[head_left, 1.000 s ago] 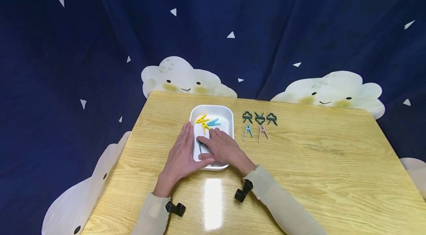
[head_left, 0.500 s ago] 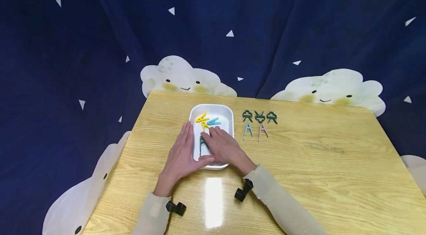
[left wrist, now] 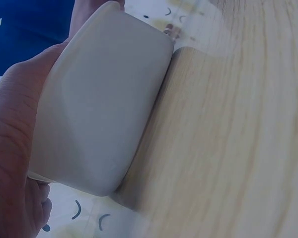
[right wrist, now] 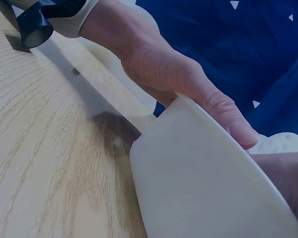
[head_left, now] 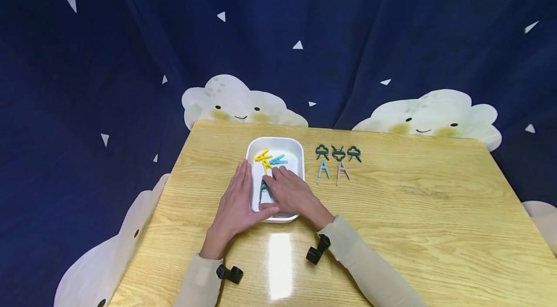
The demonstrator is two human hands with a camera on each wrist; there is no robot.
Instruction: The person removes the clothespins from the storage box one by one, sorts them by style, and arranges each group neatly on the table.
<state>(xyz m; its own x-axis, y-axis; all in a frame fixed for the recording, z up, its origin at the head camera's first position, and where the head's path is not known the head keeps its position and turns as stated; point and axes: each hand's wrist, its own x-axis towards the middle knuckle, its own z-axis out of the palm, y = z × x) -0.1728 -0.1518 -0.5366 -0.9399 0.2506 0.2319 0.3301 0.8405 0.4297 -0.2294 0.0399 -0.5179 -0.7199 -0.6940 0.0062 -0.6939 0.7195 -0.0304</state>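
Observation:
A white rectangular tray stands on the table between my hands. Along its left side lie the straight fingers of my left hand, the thumb reaching over the near rim; the right wrist view shows this thumb on the rim. My right hand reaches into the tray with bent fingers. Its index finger and thumb meet opposite ends of a dark green clothespin, partly hidden by the hand. Farther up inside lie two yellow clothespins and a light blue clothespin.
To the tray's right, three dark green cloud-shaped clips lie in a row. Below them are a light blue clothespin and a pink clothespin. A dark blue curtain with clouds hangs behind the wooden table.
My right index finger has drawn back from over the dark green clothespin, so more of it shows. The clothespin has shifted slightly. My left hand and the tray have stayed put.

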